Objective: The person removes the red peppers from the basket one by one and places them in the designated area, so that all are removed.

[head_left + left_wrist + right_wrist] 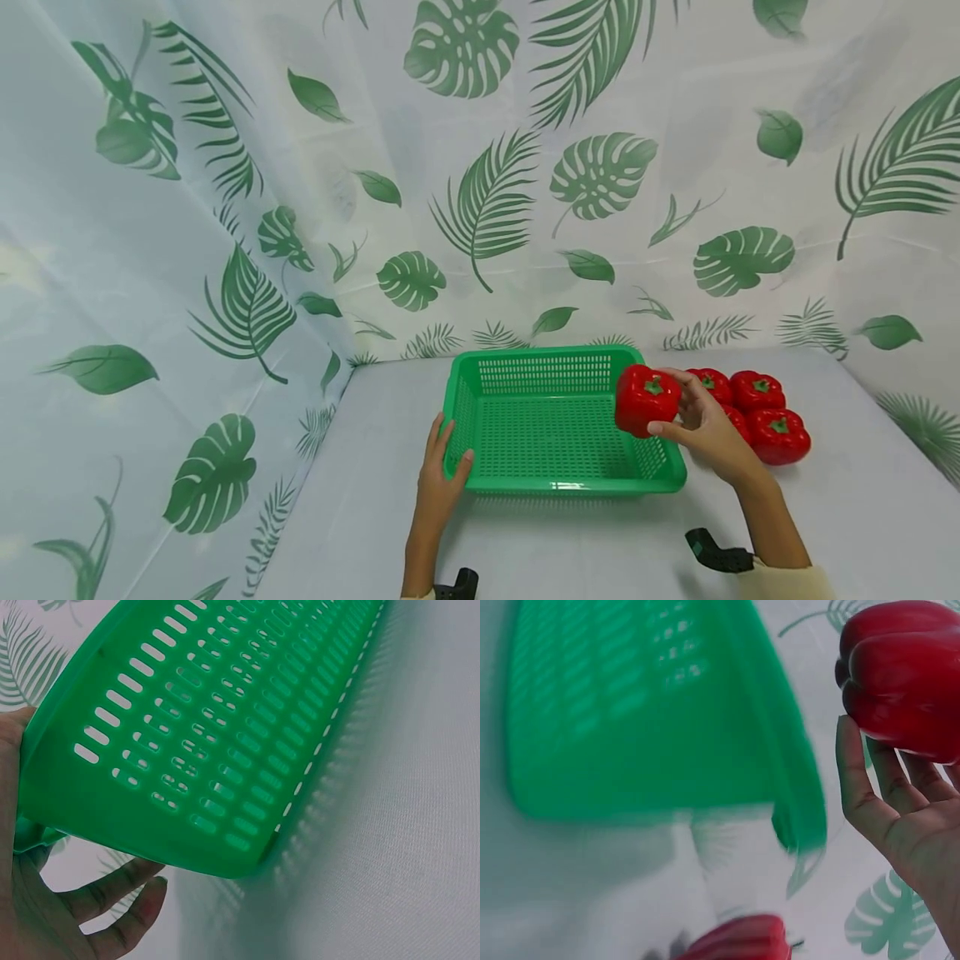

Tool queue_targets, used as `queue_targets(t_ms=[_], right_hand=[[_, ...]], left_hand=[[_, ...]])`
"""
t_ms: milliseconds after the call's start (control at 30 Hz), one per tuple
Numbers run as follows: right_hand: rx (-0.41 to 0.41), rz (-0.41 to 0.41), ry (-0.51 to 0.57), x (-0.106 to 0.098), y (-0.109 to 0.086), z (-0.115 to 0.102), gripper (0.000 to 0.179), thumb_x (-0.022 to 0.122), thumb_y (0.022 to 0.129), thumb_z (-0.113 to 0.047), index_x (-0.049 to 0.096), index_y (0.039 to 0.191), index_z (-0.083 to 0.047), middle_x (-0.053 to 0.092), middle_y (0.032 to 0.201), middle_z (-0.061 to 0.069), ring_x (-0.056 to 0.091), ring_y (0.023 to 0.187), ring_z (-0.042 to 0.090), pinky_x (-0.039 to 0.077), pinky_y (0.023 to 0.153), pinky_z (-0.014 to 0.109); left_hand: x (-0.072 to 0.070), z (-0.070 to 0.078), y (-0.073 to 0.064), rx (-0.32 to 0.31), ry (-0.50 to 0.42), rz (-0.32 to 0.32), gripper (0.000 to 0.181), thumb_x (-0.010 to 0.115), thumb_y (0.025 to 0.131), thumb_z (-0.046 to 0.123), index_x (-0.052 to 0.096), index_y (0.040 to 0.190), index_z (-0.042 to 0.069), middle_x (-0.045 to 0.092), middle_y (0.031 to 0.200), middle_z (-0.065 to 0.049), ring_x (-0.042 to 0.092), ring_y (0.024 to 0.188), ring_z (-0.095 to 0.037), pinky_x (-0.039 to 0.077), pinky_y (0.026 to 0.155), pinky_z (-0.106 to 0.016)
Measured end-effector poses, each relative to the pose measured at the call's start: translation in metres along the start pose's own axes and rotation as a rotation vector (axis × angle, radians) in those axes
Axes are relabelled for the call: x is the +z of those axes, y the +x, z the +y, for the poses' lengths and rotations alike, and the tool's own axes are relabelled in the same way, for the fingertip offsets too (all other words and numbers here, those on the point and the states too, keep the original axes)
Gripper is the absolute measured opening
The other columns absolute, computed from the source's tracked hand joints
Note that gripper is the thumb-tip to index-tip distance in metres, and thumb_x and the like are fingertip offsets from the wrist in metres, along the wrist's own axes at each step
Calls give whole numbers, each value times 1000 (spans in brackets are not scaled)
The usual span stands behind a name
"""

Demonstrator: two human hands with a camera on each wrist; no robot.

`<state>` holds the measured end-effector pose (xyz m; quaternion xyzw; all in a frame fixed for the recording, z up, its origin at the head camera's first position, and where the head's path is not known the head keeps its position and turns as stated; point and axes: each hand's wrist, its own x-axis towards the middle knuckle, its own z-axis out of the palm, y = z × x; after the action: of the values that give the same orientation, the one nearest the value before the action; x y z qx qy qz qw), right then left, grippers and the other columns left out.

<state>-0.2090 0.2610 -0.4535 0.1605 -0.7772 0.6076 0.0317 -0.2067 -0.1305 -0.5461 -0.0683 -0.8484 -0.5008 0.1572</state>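
Observation:
My right hand [711, 433] pinches a glossy red bell pepper [647, 402] between thumb and fingers, above the right end of a green plastic basket [555, 485]. The pepper's green stem faces up. In the right wrist view, the fingers support the pepper [907, 675] beside the basket's rim [780, 735]. At the basket's front left corner, my left hand [441, 483] holds the rim, its thumb at the corner and its fingers along the left side. The left wrist view shows some fingertips standing free of the slotted wall [135, 802]. No pepper shows inside the basket.
Several more red bell peppers [778, 435] are grouped on the white table [360, 500], just right of the basket. Behind and to the left hang white sheets [510, 317] printed with green leaves. A black wrist mount [718, 552] is on the right forearm.

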Motion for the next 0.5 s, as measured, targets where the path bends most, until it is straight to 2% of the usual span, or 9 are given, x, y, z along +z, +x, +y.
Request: queue_targets(t_ms=[233, 400, 500], right_hand=[[78, 103, -70, -13, -27, 13, 76, 69, 89, -8, 29, 150, -26, 41, 127, -27, 45, 110, -11, 55, 77, 17], [110, 188, -109, -13, -44, 23, 77, 68, 90, -8, 27, 153, -26, 38, 126, -30, 44, 107, -13, 53, 74, 14], [142, 263, -75, -8, -54, 29, 78, 68, 91, -6, 26, 153, -26, 38, 130, -26, 43, 109, -14, 52, 73, 10]], left_hand=[[-1, 0, -3, -20, 18, 0, 61, 62, 96, 29, 40, 149, 8, 22, 163, -7, 23, 149, -30, 28, 115, -55], [-1, 0, -1, -8, 21, -2, 60, 62, 97, 29, 40, 149, 8, 22, 162, -7, 23, 149, -30, 28, 115, -55], [-1, 1, 0, 1, 16, -3, 60, 62, 97, 28, 40, 149, 7, 22, 162, -8, 23, 149, -30, 28, 115, -55]])
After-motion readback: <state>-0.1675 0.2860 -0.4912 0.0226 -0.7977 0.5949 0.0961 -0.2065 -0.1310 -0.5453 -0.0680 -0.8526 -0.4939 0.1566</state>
